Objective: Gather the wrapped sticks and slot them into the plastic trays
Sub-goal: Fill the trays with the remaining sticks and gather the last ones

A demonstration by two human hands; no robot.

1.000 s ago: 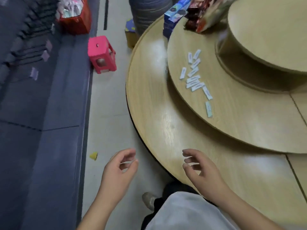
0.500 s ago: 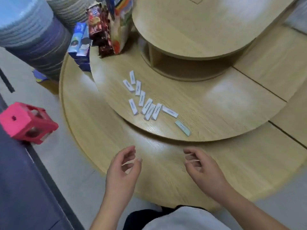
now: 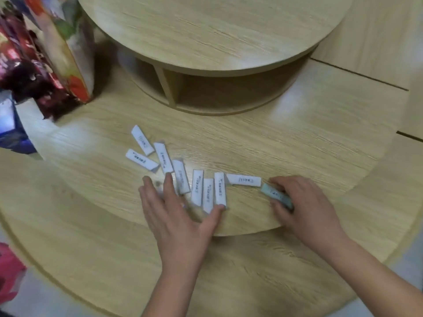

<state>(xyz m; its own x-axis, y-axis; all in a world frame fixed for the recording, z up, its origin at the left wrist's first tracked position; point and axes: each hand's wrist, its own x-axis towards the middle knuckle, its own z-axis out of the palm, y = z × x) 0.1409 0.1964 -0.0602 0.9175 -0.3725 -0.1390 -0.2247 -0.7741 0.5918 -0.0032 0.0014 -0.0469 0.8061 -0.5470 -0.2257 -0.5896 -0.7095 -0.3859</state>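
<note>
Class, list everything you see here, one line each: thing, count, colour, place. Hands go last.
White wrapped sticks: at least eight, white, scattered on the middle tier.
Teal wrapped stick: one, teal, right of the white ones.
Wooden stand: one, light wood, three round tiers.
Snack packets: several, red and multicoloured, left on the middle tier.
Blue box: one, blue, left edge.
Pink object: one, pink, bottom-left corner.
Left hand: one, spread flat over the white sticks.
Right hand: one, grips the teal stick.

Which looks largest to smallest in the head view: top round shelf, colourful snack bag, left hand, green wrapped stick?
1. top round shelf
2. colourful snack bag and left hand: alike, hand nearer, so unranked
3. green wrapped stick, partly covered
</note>
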